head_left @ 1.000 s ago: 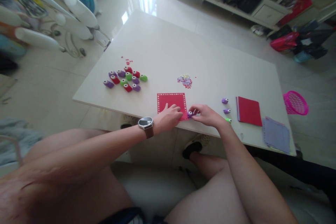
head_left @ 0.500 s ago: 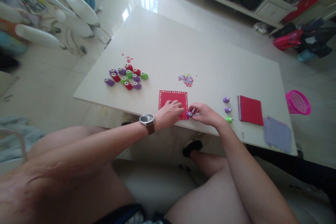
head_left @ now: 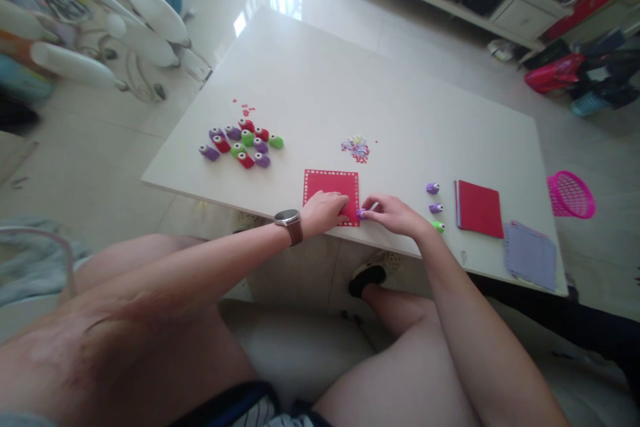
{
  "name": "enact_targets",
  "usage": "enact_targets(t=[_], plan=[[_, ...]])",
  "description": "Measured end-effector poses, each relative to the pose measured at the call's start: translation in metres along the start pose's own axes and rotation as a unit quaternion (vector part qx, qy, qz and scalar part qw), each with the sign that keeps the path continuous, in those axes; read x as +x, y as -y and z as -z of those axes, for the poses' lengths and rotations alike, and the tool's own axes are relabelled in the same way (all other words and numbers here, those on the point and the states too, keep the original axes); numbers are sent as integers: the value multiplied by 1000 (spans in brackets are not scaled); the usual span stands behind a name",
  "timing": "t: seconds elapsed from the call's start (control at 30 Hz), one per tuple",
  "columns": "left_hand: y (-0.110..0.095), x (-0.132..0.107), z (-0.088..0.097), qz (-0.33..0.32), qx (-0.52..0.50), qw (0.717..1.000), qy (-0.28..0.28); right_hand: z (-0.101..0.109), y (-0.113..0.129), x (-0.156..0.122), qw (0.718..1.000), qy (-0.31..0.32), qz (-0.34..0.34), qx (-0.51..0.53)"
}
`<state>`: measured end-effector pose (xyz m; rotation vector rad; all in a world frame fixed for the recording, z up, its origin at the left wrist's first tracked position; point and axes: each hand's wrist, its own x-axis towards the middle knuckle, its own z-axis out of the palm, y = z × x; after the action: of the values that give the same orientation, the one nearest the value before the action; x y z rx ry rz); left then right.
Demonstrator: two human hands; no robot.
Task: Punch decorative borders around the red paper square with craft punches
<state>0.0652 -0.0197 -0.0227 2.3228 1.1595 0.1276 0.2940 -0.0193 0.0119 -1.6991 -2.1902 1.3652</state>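
A square red paper sheet (head_left: 331,183) lies at the table's near edge, with small holes punched along its visible borders. My left hand (head_left: 324,209), a watch on its wrist, holds the sheet down with bent fingers over its lower middle. At the sheet's right border, my right hand (head_left: 390,213) grips a small purple craft punch (head_left: 361,214) between thumb and fingers. The punch sits against the paper's edge, and the fingers partly cover it. Beyond the sheet is a little heap of pale and red paper cutouts (head_left: 356,149).
Several purple, red and green punches (head_left: 247,139) stand in a group at the left. To the right are two purple punches (head_left: 433,188), a green punch (head_left: 439,227), a stack of red paper (head_left: 479,209) and grey-violet sheets (head_left: 530,255). A pink basket (head_left: 573,195) stands beyond the table (head_left: 320,73).
The purple punch has turned in my right hand, its round button no longer facing up at the camera. My left fingers have flattened slightly on the sheet. The view has shifted a little.
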Motion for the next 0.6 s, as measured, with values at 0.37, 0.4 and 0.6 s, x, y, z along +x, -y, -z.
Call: enact_targets(t=[0.37,0.4,0.6], plan=[[3,2,-2,-6,-6,1000,-5,-6,3,3,1000,-23,15,-11],[3,2,-2,-6,-6,1000,-5,-6,4,4,1000,-22,16,-10],[2,3,-1,-4,-4,1000,-2,-9,2,6,999,-32,5,2]])
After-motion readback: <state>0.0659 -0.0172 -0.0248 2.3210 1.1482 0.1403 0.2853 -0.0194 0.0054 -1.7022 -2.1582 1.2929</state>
